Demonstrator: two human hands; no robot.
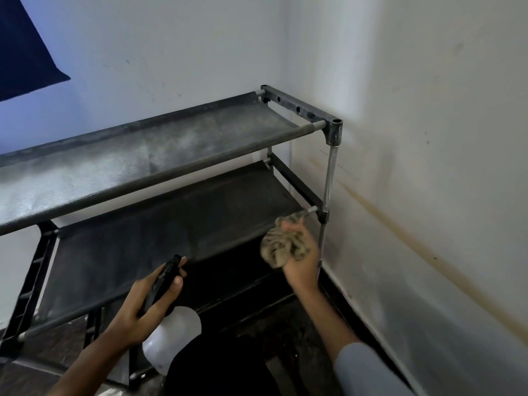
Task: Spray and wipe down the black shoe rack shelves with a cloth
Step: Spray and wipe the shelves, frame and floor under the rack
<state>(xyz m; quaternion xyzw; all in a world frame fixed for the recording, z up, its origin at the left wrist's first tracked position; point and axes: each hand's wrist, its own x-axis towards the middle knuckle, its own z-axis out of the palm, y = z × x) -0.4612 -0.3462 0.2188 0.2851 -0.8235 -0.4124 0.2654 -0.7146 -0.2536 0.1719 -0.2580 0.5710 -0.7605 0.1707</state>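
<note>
The black shoe rack (331, 130) stands in a room corner. Its top shelf (120, 164) looks grey and dusty; the second shelf (160, 232) below is darker. My left hand (137, 307) grips a spray bottle (174, 335) with a white body and a black trigger head, its nozzle aimed toward the second shelf. My right hand (303, 261) holds a crumpled brown patterned cloth (285, 247) against the front right end of the second shelf, close to the right upright post. Lower shelves are mostly hidden in shadow.
White walls (428, 138) meet right behind the rack; the right wall carries a brownish streak. A dark blue fabric (25, 52) hangs at the top left. The floor (57, 347) below is dark tile, and a dark garment fills the bottom centre.
</note>
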